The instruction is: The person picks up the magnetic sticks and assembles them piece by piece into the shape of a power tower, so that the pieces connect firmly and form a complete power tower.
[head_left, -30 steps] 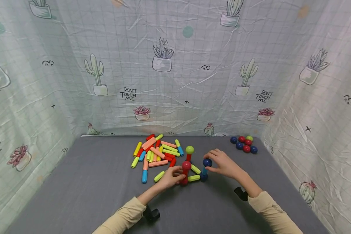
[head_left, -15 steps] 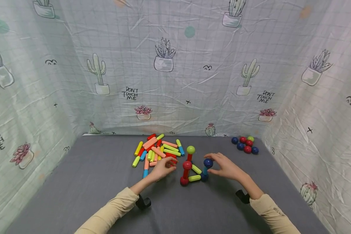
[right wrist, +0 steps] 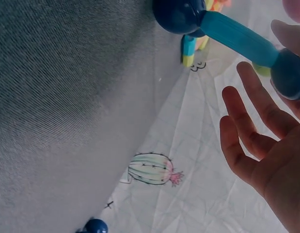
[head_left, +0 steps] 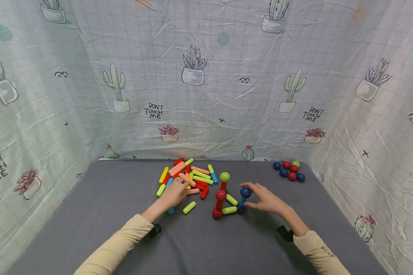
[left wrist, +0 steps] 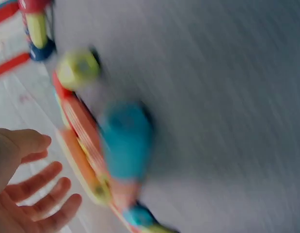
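You sit inside a booth of pale cloth printed with cacti and potted plants (head_left: 192, 72), hung behind and to both sides of a grey table (head_left: 99, 214). Both your forearms, in cream sleeves, reach forward over it.

The largest cluster is the pile of coloured sticks (head_left: 186, 177) at the middle of the far edge: yellow, orange, red, green and blue ones lying across each other. Your left hand (head_left: 173, 194) lies on the near edge of that pile, palm down, fingertips among the sticks. The left wrist view is blurred, yet it shows the fingers (left wrist: 38, 194) spread and fairly straight with nothing plainly gripped.

Just right of the pile stands the small ball-and-stick frame (head_left: 228, 198): red balls, a green ball on top, yellow-green sticks along the base. Your right hand (head_left: 266, 198) cups its right end, fingers loosely extended, the tips touching or nearly touching the upper dark blue ball (head_left: 245, 192), which caps a teal stick (right wrist: 237, 36). In the right wrist view the fingers are apart and not closed round it.

Well apart, in the far right corner, sits a cluster of loose balls (head_left: 289, 170).
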Action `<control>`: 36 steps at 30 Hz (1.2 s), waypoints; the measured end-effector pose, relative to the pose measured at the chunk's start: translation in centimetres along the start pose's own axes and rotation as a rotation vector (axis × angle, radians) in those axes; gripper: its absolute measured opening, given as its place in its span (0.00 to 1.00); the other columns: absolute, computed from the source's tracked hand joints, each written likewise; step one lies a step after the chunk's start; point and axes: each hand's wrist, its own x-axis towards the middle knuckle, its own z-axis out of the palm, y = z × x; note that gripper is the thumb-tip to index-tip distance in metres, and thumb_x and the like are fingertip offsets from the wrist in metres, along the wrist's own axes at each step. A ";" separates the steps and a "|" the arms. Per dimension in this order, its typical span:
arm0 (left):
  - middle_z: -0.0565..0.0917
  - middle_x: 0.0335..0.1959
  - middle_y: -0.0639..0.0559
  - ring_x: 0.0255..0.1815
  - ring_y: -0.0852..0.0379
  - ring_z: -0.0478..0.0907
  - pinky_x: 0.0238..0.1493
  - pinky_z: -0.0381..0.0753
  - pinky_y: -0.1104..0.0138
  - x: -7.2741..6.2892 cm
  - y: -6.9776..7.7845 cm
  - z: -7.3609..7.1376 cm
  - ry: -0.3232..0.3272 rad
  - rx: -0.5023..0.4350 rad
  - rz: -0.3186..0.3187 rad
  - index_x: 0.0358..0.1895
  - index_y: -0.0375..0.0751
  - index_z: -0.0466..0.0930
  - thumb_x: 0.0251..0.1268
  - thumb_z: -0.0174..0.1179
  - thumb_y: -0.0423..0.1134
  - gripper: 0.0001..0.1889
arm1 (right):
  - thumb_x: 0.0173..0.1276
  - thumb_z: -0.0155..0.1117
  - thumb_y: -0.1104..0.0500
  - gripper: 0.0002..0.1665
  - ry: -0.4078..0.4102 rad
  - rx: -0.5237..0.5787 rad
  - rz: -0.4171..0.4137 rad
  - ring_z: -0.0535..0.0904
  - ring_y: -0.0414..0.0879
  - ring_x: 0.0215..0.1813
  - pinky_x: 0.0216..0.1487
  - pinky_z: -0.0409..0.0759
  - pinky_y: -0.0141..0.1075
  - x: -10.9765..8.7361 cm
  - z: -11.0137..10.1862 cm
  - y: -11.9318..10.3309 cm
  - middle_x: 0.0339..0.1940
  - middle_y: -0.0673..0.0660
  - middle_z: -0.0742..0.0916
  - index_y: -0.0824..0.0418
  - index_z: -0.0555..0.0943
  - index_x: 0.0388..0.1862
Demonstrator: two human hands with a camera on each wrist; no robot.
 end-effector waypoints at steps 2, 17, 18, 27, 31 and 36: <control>0.76 0.30 0.43 0.24 0.52 0.68 0.20 0.66 0.69 -0.2 -1.2 -0.2 -0.011 0.079 -0.001 0.35 0.40 0.78 0.51 0.61 0.28 0.08 | 0.55 0.65 0.52 0.34 -0.009 0.012 0.013 0.73 0.46 0.47 0.45 0.74 0.44 0.0 0.2 0.1 0.48 0.53 0.78 0.55 0.65 0.60; 0.77 0.37 0.50 0.37 0.52 0.71 0.31 0.72 0.62 -2.5 -5.7 -0.8 -0.168 0.315 0.222 0.40 0.57 0.82 0.54 0.59 0.33 0.13 | 0.56 0.65 0.50 0.35 -0.033 0.033 0.015 0.75 0.45 0.45 0.43 0.75 0.42 -0.2 0.7 1.0 0.46 0.53 0.79 0.58 0.65 0.60; 0.77 0.37 0.50 0.37 0.52 0.71 0.32 0.72 0.62 -2.5 -5.8 -0.8 -0.172 0.308 0.231 0.39 0.58 0.82 0.54 0.59 0.33 0.13 | 0.56 0.64 0.50 0.35 -0.037 0.035 0.013 0.75 0.45 0.45 0.43 0.75 0.42 -0.2 0.7 1.0 0.46 0.53 0.79 0.58 0.65 0.60; 0.76 0.40 0.51 0.40 0.51 0.70 0.33 0.74 0.61 -2.7 -6.3 -1.4 -0.241 0.352 0.295 0.42 0.61 0.79 0.54 0.59 0.38 0.12 | 0.56 0.64 0.50 0.33 -0.043 0.063 -0.002 0.75 0.49 0.43 0.41 0.75 0.41 -0.3 0.8 1.2 0.44 0.53 0.79 0.57 0.65 0.59; 0.79 0.42 0.53 0.44 0.52 0.72 0.37 0.75 0.61 -2.8 -6.5 -1.6 -0.232 0.294 0.284 0.44 0.57 0.78 0.57 0.57 0.41 0.11 | 0.56 0.64 0.51 0.33 -0.038 0.073 -0.015 0.75 0.51 0.42 0.40 0.75 0.45 -0.3 0.9 1.5 0.41 0.52 0.79 0.56 0.65 0.58; 0.79 0.34 0.55 0.40 0.53 0.72 0.38 0.73 0.60 -2.1 -6.1 -2.4 -0.093 0.273 0.249 0.43 0.54 0.77 0.55 0.60 0.38 0.11 | 0.56 0.64 0.50 0.33 -0.045 0.082 -0.020 0.75 0.51 0.41 0.39 0.75 0.46 -0.3 0.9 1.7 0.40 0.52 0.79 0.57 0.65 0.58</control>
